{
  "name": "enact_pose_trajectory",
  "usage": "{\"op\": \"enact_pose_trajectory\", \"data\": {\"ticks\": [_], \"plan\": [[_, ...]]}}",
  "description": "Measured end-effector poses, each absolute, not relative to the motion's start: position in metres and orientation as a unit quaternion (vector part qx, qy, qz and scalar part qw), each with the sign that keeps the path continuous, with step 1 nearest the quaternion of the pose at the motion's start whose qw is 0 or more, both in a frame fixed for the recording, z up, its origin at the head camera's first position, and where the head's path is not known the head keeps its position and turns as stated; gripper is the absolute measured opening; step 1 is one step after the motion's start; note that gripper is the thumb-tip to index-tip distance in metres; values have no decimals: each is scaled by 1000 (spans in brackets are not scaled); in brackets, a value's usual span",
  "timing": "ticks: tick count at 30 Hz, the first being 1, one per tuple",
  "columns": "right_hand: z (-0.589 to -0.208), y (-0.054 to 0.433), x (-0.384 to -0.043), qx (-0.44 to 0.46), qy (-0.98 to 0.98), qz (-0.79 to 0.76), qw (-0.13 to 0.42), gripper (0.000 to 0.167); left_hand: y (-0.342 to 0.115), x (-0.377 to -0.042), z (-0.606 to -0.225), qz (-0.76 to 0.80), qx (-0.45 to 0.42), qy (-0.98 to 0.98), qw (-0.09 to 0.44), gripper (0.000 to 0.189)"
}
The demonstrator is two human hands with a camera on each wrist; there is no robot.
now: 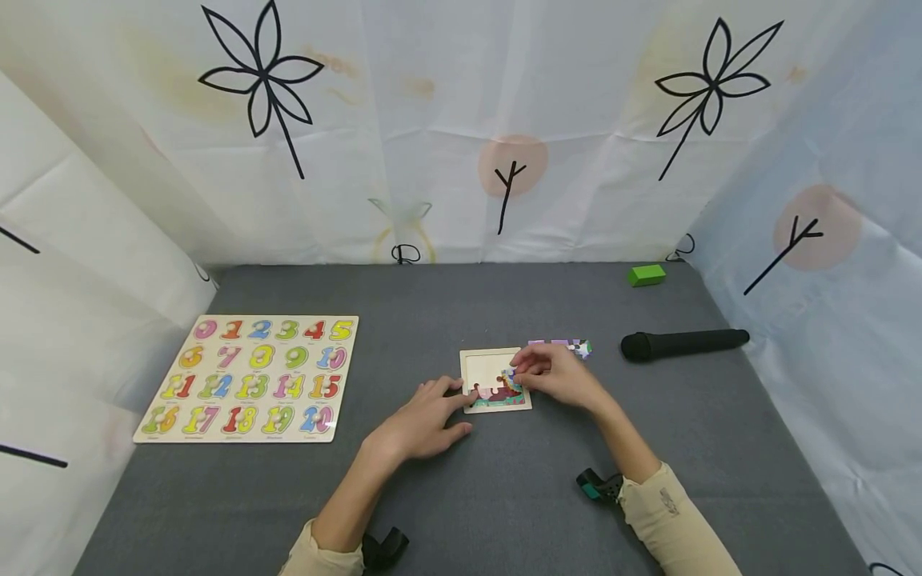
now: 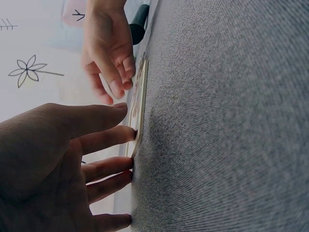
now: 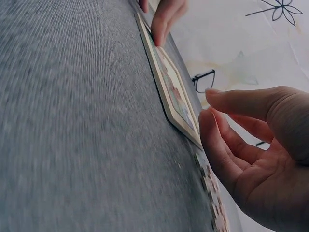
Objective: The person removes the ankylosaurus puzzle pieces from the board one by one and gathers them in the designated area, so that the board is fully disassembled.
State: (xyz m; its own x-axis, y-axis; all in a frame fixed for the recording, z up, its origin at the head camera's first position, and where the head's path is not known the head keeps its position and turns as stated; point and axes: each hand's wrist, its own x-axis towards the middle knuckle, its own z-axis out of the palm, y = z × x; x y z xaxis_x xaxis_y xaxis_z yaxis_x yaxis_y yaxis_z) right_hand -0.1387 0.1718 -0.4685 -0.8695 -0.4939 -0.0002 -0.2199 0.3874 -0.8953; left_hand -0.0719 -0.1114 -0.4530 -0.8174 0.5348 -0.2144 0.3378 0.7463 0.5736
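A small wooden jigsaw tray [image 1: 497,354] lies on the grey table with several colourful pieces along its lower part. My left hand [image 1: 425,420] rests at the tray's left edge, fingers spread and the index finger reaching over the rim. Above the tray's right side hovers my right hand [image 1: 558,374], its fingers loosely bent. In the right wrist view a small gap shows between the thumb and index fingertip, with no piece between them. Loose purple and white puzzle pieces [image 1: 580,348] lie just behind the right hand, partly hidden by it.
A number puzzle board [image 1: 245,376] lies on the left of the table. To the right are a black microphone [image 1: 684,344] and, farther back, a green block [image 1: 647,275]. White patterned curtains [image 1: 461,104] border the back and sides.
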Motion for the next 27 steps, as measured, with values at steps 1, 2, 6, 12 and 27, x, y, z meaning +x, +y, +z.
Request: {"op": "enact_pose_trajectory", "data": {"ticks": [1, 2, 6, 12, 27], "plan": [[-469, 169, -139, -217, 826, -503, 135, 19, -111, -72, -453, 265, 239, 916, 185, 56], [-469, 167, -140, -217, 830, -497, 135, 19, -111, -72, -454, 265, 240, 916, 184, 56], [-473, 159, -143, -207, 851, -465, 131, 21, -111, -72, -454, 264, 241, 915, 185, 55], [-472, 153, -144, -181, 870, -439, 135, 25, -111, -72, -454, 267, 241, 914, 189, 55], [-469, 153, -149, -198, 875, -414, 152, 21, -112, -72, -455, 267, 242, 914, 187, 55]]}}
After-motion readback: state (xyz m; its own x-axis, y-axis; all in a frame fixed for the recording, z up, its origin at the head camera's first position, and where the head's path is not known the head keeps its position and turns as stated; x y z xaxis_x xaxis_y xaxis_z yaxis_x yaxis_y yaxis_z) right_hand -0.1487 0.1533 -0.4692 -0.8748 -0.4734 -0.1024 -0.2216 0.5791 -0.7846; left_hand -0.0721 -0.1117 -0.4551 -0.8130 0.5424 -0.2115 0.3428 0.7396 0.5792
